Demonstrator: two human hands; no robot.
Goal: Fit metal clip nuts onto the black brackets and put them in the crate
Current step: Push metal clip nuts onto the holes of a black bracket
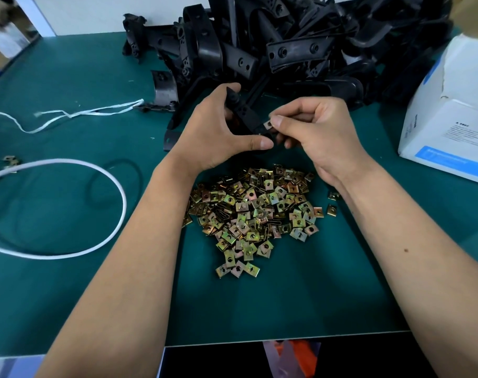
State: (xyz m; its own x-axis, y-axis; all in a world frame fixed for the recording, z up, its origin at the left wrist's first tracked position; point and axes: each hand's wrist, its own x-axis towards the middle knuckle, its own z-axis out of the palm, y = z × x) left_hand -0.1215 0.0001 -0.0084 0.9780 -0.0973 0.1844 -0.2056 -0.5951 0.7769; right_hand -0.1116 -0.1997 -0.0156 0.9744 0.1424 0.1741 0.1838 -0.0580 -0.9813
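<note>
While your left hand [218, 126] grips one black bracket [246, 115] above the middle of the green surface [69, 77], your right hand [311, 126] has its fingers [280, 122] pinched on a clip nut [268, 124] at the bracket's end: fitting step in hand. Next, judged: press the nut fully home; the crate is not in view. Stock: loose clip nuts [254, 216] toward the near edge, bracket pile [287, 42] at the far edge; white box [450, 118] at the right edge, print unreadable.

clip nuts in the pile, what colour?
Iridescent yellow-gold, with green and pink tints, on the clip nuts; head view.
</note>
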